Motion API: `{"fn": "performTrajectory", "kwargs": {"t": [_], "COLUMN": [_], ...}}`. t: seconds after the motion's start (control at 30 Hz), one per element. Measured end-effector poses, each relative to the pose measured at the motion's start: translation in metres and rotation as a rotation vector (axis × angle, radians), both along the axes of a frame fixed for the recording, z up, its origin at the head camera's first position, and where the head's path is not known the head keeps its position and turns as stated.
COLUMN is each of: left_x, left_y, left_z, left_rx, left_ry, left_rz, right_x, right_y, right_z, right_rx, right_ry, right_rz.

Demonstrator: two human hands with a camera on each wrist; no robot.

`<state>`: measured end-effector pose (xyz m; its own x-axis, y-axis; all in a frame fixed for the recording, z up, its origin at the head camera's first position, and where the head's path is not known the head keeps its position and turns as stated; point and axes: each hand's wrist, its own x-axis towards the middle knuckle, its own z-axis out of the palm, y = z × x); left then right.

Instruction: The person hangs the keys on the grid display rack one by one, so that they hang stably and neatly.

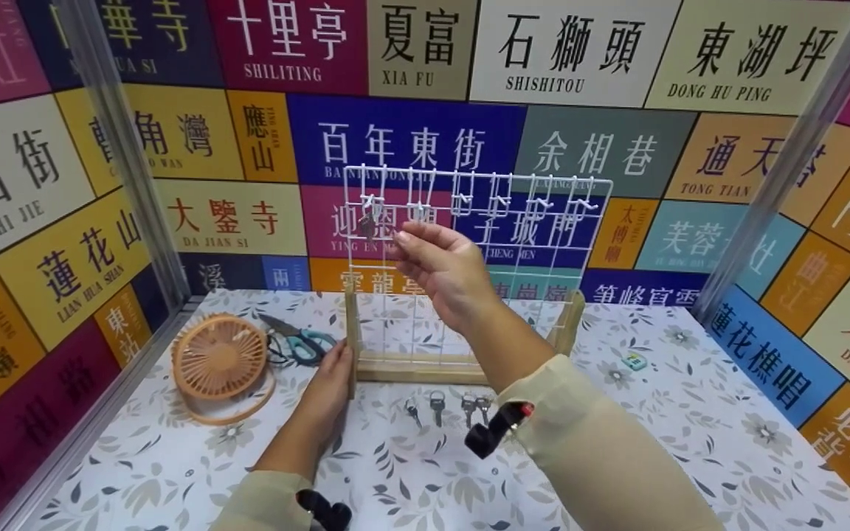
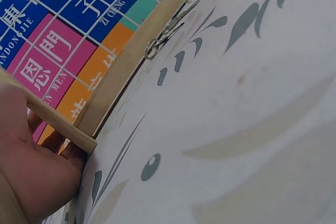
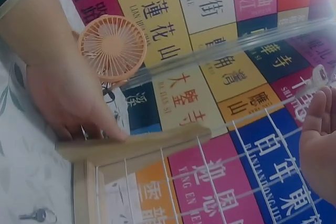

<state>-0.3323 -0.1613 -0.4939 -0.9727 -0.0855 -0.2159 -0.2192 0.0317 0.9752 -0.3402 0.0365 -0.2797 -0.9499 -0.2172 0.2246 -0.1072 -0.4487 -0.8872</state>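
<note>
A white wire grid rack (image 1: 469, 246) stands in a wooden base (image 1: 425, 371), with a row of white hooks near its top. My left hand (image 1: 327, 387) grips the base's left upright (image 2: 65, 129), its fingers behind the wood. High at the second hook from the left (image 1: 419, 209), my right hand (image 1: 448, 269) has its thumb and index finger close together; whatever lies between them is hidden. A key (image 1: 367, 223) hangs from the leftmost hook, just left of those fingertips. Several keys (image 1: 437, 408) lie on the table before the base.
An orange fan (image 1: 220, 356) stands left of the rack, with teal-handled scissors (image 1: 303, 343) beside it. A small pale green object (image 1: 633, 360) lies to the right on the flowered tablecloth (image 1: 661, 435). Sign-printed walls (image 1: 406, 144) enclose the table behind and at both sides.
</note>
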Motion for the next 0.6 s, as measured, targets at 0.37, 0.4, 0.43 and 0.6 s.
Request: {"fn": "performTrajectory", "kwargs": {"t": [0.37,0.4,0.43,0.6], "left_x": [0.001,0.001,0.0,-0.001], "left_y": [-0.001,-0.001,-0.001,0.0], "left_z": [0.0,0.0,-0.001,-0.002], "left_rx": [0.028,0.032,0.032,0.016], "left_ry": [-0.01,0.001,0.013,0.055], "left_rz": [-0.012,-0.014,-0.014,-0.009], "right_x": [0.01,0.011,0.013,0.02], "right_y": [0.064,0.07,0.075,0.104], "right_z": [-0.032,-0.037,-0.042,-0.068], "right_rx": [0.085,0.093,0.104,0.188], "right_ry": [0.041,0.041,0.039,0.039], "right_rz": [-0.014,-0.017,-0.02,-0.025]}}
